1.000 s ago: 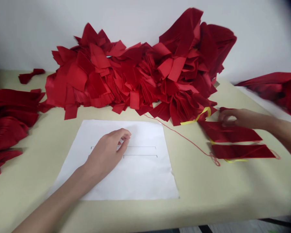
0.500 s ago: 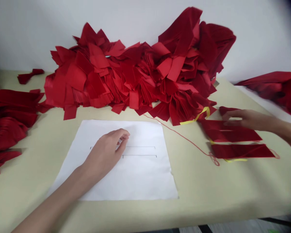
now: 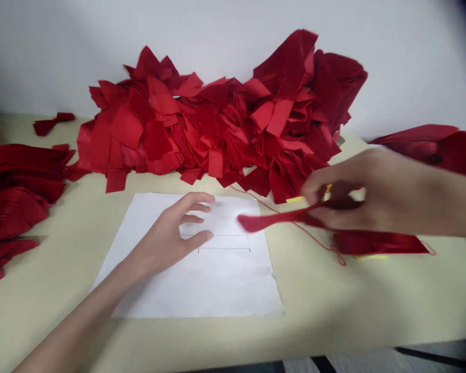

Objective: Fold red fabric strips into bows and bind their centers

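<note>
My right hand (image 3: 384,191) pinches red fabric strip (image 3: 264,221).
Left hand (image 3: 165,239), loosely spread, over paper sheet (image 3: 217,290); strip's tip (blurred) near its right edge.

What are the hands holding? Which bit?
The right hand holds a red fabric piece away from its free tip; blur hides the exact spot. The left hand holds nothing.

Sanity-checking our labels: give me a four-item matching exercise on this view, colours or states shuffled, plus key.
1. left grip
2. right grip
3. paper
4. string

A. thin, red
B. holding red cloth
C. white, with black lines
D. open, over the paper

Pairs: 1-D, 2-B, 3-C, 4-A
</note>
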### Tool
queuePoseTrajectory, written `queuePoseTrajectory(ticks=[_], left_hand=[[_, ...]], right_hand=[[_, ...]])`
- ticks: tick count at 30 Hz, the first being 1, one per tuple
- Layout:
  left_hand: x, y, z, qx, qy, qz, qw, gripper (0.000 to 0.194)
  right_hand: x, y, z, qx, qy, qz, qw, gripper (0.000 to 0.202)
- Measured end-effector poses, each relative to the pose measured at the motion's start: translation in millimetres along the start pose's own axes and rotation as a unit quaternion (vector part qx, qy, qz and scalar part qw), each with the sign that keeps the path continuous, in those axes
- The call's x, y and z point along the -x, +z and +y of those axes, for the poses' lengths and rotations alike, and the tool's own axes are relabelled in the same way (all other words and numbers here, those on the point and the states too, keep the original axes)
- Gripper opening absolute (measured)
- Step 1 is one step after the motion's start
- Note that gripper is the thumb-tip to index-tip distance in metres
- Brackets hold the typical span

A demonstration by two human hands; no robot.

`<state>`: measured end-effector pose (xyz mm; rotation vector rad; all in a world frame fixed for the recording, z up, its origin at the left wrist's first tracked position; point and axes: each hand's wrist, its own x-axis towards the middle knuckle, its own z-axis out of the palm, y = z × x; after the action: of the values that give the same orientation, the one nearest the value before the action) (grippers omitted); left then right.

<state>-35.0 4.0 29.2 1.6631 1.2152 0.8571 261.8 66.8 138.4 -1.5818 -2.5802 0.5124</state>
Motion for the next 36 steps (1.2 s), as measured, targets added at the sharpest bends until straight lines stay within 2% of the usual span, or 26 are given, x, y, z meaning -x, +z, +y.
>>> queuePoseTrajectory(ticks=[1, 3, 5, 6, 8, 10, 13, 16, 19, 22, 29, 31, 33, 35, 36], left_hand=[[0, -6.0, 2, 0.050, -0.007, -0.041, 0.998, 0.049], [1, -20.8, 4, 0.141, -0.041, -0.137, 0.980, 0.058], [1, -35.8, 2, 0.211, -0.086, -0.219, 0.949, 0.057], [1, -42.0, 1, 0.227, -0.116, -0.232, 0.939, 0.056], [2, -49.6, -4, 0.208, -0.175, -0.211, 0.939, 0.055], [2, -50.4, -7, 0.123, -0.212, -0.175, 0.954, 0.050], [1, -44.9, -10, -0.027, -0.198, -0.177, 0.964, 0.039], [-1, -41.0, -12, -0.094, -0.162, -0.193, 0.963, 0.030], [-3, -41.5, -15, -0.134, -0.159, -0.161, 0.965, 0.018], [-4, -41.7, -18, -0.198, -0.160, -0.123, 0.959, 0.014], [-1, -39.4, -18, -0.257, -0.191, -0.127, 0.939, 0.015], [-1, -38.7, -17, -0.282, -0.174, -0.092, 0.939, 0.024], [-2, -34.6, -16, -0.307, -0.123, -0.031, 0.943, 0.032], [-3, -25.7, -14, -0.298, -0.060, 0.006, 0.953, 0.024], [-3, -19.6, -12, -0.276, -0.033, 0.007, 0.961, 0.016]], right_hand=[[-7, 8, -27, -0.018, -0.073, -0.059, 0.995, 0.006], [-22, 24, -66, -0.107, -0.141, -0.126, 0.976, 0.003], [-39, 42, -82, -0.177, -0.124, -0.158, 0.964, 0.006], [-48, 52, -82, -0.203, -0.107, -0.180, 0.957, 0.007], [-64, 74, -76, -0.240, -0.065, -0.219, 0.944, 0.008], [-77, 96, -65, -0.255, -0.018, -0.233, 0.938, 0.013], [-84, 117, -55, -0.257, 0.015, -0.244, 0.935, 0.020], [-81, 124, -56, -0.266, 0.011, -0.236, 0.934, 0.018], [-73, 127, -61, -0.263, -0.008, -0.202, 0.944, 0.013], [-67, 134, -65, -0.248, -0.023, -0.153, 0.956, 0.010], [-51, 144, -70, -0.156, -0.087, -0.057, 0.982, 0.010], [-49, 145, -71, -0.127, -0.099, -0.041, 0.986, 0.011], [-47, 146, -73, -0.090, -0.106, -0.027, 0.990, 0.011], [-45, 147, -76, -0.055, -0.109, -0.012, 0.992, 0.010], [-44, 147, -77, -0.043, -0.108, -0.006, 0.993, 0.010]])
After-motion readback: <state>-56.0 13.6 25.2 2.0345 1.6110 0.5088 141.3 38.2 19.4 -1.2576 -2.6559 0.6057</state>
